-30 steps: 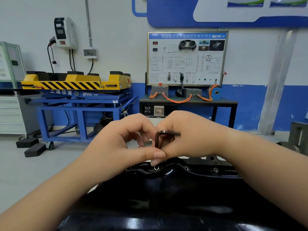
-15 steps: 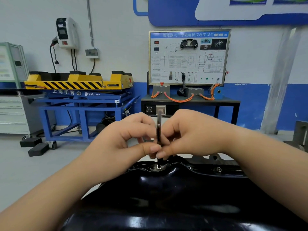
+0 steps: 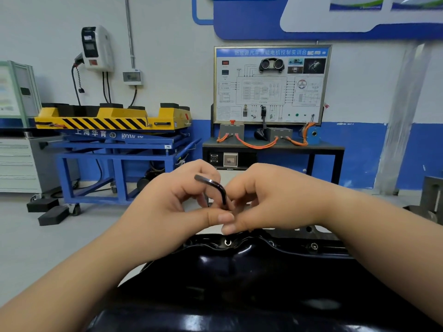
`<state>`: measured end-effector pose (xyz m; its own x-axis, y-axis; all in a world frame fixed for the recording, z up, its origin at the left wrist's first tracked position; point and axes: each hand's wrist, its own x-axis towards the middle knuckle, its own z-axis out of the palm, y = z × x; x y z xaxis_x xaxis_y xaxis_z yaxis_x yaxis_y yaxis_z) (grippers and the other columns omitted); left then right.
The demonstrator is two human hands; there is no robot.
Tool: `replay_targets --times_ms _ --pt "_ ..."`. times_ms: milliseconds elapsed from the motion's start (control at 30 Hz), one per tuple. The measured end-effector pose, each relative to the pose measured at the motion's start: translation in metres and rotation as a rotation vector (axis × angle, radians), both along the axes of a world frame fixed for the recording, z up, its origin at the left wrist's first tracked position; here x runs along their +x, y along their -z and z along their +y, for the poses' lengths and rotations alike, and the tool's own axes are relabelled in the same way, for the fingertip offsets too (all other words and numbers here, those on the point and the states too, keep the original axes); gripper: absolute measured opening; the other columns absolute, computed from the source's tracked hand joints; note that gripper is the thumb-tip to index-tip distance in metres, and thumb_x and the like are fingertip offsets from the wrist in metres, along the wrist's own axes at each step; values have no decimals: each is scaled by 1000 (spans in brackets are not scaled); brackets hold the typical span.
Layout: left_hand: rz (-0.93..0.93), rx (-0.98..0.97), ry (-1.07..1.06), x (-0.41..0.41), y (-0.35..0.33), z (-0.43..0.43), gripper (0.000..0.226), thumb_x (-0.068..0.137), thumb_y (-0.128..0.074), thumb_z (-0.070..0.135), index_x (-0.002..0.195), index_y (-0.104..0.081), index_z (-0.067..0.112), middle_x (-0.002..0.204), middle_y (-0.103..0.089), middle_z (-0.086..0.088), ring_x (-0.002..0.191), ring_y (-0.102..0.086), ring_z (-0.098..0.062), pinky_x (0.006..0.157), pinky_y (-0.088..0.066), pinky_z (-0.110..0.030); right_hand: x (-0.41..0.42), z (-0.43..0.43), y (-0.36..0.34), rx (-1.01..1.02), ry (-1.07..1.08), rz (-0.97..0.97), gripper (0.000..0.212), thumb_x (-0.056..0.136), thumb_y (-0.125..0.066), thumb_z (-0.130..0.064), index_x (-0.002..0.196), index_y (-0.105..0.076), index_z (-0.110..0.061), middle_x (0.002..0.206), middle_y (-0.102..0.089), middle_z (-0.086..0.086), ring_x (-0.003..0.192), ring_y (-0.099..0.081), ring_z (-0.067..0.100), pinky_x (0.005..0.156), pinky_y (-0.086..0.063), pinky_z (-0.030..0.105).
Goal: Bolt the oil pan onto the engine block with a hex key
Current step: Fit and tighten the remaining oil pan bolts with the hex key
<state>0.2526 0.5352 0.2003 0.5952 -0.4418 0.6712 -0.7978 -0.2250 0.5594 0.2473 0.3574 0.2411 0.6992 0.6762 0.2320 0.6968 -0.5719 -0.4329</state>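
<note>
Now: bolt-tightening step at far rim of oil pan (image 3: 239, 271). Bent hex key (image 3: 215, 184) stands just above bolt (image 3: 227, 242) at middle of that rim. Short arm points left; long arm runs down between thumbs, tip hidden. Left hand (image 3: 172, 207) and right hand (image 3: 271, 202) both curled, pinching shank from either side. Cannot tell whether tip sits in socket. Next move likely: seat tip squarely, then spin key by short arm. Second bolt (image 3: 314, 246) sits further right along rim.
</note>
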Motion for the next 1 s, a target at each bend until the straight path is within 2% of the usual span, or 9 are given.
replay_targets --times_ms 67,167,300,400,567,667,767,867,1000 --pt "-4 26 17 -1 0 1 18 65 -71 34 75 -72 19 86 -57 2 83 -58 -25 82 -49 -43 0 0 -1 -13 -12 12 36 80 -73 -16 55 -55 -33 57 -51 -3 53 -43 5 54 -33 14" --pt "7 39 47 -2 0 2 15 67 -70 33 79 -74 25 89 -58 0 84 -58 -22 82 -50 -40 2 2 -1 -25 8 -18 44 78 -76 -17 46 -48 -30 52 -45 -5 50 -37 5 51 -30 15" --pt "27 4 49 -4 1 1 20 62 -74 33 81 -72 26 89 -60 -1 79 -58 -24 81 -50 -39 1 3 1 -7 21 -70 32 72 -80 -21 53 -58 -32 43 -44 -13 46 -40 3 49 -31 10" --pt "26 10 20 -3 0 1 23 58 -76 33 75 -68 20 87 -60 -3 80 -60 -27 81 -50 -44 0 5 2 -11 33 -85 22 68 -83 -25 61 -64 -16 49 -50 -13 51 -45 2 51 -34 12" --pt "48 -20 22 -1 1 1 31 60 -75 31 74 -69 4 88 -60 -7 85 -60 -30 82 -48 -52 2 5 3 -27 30 -81 43 69 -82 -31 75 -61 6 61 -45 8 55 -38 12 54 -31 25" --pt "34 -11 -4 0 1 1 28 62 -72 34 72 -70 8 89 -58 2 90 -58 -25 86 -46 -51 2 2 1 -36 31 -26 21 74 -79 -24 68 -64 -11 62 -54 6 59 -50 15 57 -38 19" --pt "29 28 -46 1 1 1 20 63 -68 40 73 -71 23 92 -56 13 94 -56 -17 92 -44 -40 4 -3 0 -11 -10 78 34 81 -73 -12 60 -60 -36 56 -61 -14 55 -56 -6 58 -40 8" --pt "20 54 -24 0 2 2 17 66 -65 40 79 -73 32 94 -57 13 96 -56 -14 91 -45 -29 3 0 0 3 -6 73 26 81 -72 -12 71 -67 -36 58 -62 -13 53 -55 -7 55 -37 5" --pt "24 8 21 -2 3 1 16 63 -72 37 78 -72 33 93 -61 5 91 -59 -22 88 -47 -44 4 1 2 8 17 -2 29 76 -77 -15 59 -63 -34 44 -52 -16 47 -48 -3 50 -33 5"
